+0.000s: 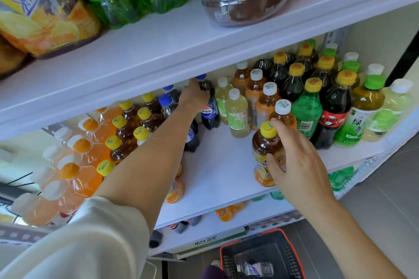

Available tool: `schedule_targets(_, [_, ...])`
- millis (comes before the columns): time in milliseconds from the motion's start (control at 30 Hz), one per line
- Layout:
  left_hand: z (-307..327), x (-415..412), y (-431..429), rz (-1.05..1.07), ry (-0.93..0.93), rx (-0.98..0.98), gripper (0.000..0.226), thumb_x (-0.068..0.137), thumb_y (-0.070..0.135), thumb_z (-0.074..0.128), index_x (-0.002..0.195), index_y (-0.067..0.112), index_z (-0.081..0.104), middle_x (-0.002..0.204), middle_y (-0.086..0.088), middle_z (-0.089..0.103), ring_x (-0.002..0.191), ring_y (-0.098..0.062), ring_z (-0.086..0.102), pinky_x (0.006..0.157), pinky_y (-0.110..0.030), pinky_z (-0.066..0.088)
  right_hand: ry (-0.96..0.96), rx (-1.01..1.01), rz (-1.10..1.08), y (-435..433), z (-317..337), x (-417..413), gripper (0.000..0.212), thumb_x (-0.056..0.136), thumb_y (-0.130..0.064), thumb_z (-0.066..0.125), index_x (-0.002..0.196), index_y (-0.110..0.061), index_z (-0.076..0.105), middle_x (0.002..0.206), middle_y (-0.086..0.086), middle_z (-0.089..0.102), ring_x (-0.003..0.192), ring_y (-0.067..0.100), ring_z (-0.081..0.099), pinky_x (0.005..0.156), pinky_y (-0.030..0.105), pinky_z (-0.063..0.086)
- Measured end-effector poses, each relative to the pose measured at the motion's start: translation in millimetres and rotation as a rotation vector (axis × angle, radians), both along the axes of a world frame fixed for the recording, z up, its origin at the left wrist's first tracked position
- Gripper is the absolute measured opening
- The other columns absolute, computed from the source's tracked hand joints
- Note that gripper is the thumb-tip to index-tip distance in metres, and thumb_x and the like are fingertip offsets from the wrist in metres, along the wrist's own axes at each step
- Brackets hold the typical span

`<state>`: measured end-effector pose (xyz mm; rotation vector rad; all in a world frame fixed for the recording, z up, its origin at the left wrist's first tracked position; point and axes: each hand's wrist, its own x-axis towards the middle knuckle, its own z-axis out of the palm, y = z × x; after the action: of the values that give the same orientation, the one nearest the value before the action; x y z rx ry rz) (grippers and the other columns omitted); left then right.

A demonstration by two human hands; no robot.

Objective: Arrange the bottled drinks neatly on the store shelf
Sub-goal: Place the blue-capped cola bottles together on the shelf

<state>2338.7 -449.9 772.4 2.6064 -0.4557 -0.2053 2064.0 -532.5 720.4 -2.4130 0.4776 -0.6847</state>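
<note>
My left hand (194, 97) reaches deep into the middle shelf (217, 172) and grips a dark cola bottle with a blue cap (209, 106) near its neck. Near the front of the shelf my right hand (297, 161) wraps thumb and fingers around an iced tea bottle with a yellow cap (265, 142), which stands upright. Left of my arm stand rows of yellow-capped tea bottles (127, 129) and orange drinks (86, 161). To the right stand pale green drinks (237, 113), orange-labelled bottles (265, 102) and more mixed bottles.
The shelf above (158, 52) hangs low over the back rows and carries large bottles. A red-rimmed black basket (260, 256) on the floor holds one bottle. Lower shelves carry more drinks. Bare shelf surface lies between my two arms.
</note>
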Motion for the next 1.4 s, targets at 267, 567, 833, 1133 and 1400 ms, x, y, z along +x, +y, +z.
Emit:
schedule_targets(267, [9.2, -35.7, 48.0, -0.090, -0.485, 0.111, 0.024, 0.086, 0.003, 0.045, 0.102, 0.004, 0.063, 0.100, -0.023, 0.063, 0.090, -0.041, 0.057, 0.066, -0.035, 0.034, -0.069, -0.013, -0.031, 4.0, -3.4, -8.1, 0.062, 0.085, -0.012, 0.067, 0.142, -0.016, 0.043, 0.131, 0.009, 0.054, 0.117, 0.029, 0.049, 0.095, 0.037, 0.042])
schedule_targets(567, [7.0, -36.7, 85.7, -0.130, -0.480, 0.515, 0.049, 0.091, 0.021, 0.060, 0.139, 0.016, 0.047, 0.132, -0.024, 0.043, 0.117, -0.042, 0.051, 0.090, -0.041, 0.045, -0.346, -0.031, -0.013, 28.6, -1.0, -29.6, 0.033, 0.088, -0.007, 0.054, 0.120, -0.004, 0.060, 0.116, 0.007, 0.058, 0.106, 0.025, 0.055, 0.093, 0.019, 0.038])
schedule_targets(833, [12.1, -96.9, 96.7, -0.245, -0.542, 0.221, 0.036, 0.089, 0.048, 0.061, 0.101, 0.015, 0.054, 0.082, -0.010, 0.066, 0.075, -0.037, 0.062, 0.057, -0.035, 0.043, -0.199, 0.156, 0.151, 52.8, -13.4, -36.0, 0.034, 0.091, -0.020, 0.055, 0.124, -0.014, 0.058, 0.114, -0.005, 0.057, 0.103, 0.014, 0.055, 0.086, 0.020, 0.042])
schedule_targets(1133, [53.3, -186.2, 122.1, 0.000, -0.376, -0.560, 0.031, 0.087, 0.049, 0.055, 0.079, 0.020, 0.064, 0.066, 0.000, 0.063, 0.066, -0.026, 0.058, 0.060, -0.042, 0.050, 0.242, 1.589, 0.359, 42.5, -12.3, -41.6, 0.050, 0.079, -0.055, 0.054, 0.109, -0.020, 0.074, 0.112, 0.016, 0.072, 0.096, 0.028, 0.072, 0.076, 0.041, 0.060])
schedule_targets(1400, [57.4, -190.7, 126.5, 0.018, -0.185, -0.790, 0.023, 0.090, 0.042, 0.058, 0.083, 0.021, 0.065, 0.064, 0.009, 0.058, 0.059, -0.010, 0.050, 0.053, -0.016, 0.039, 0.116, 1.599, 0.460, 46.7, -8.7, -57.3, 0.061, 0.066, -0.065, 0.078, 0.103, -0.015, 0.074, 0.095, 0.023, 0.072, 0.077, 0.034, 0.072, 0.052, 0.034, 0.056])
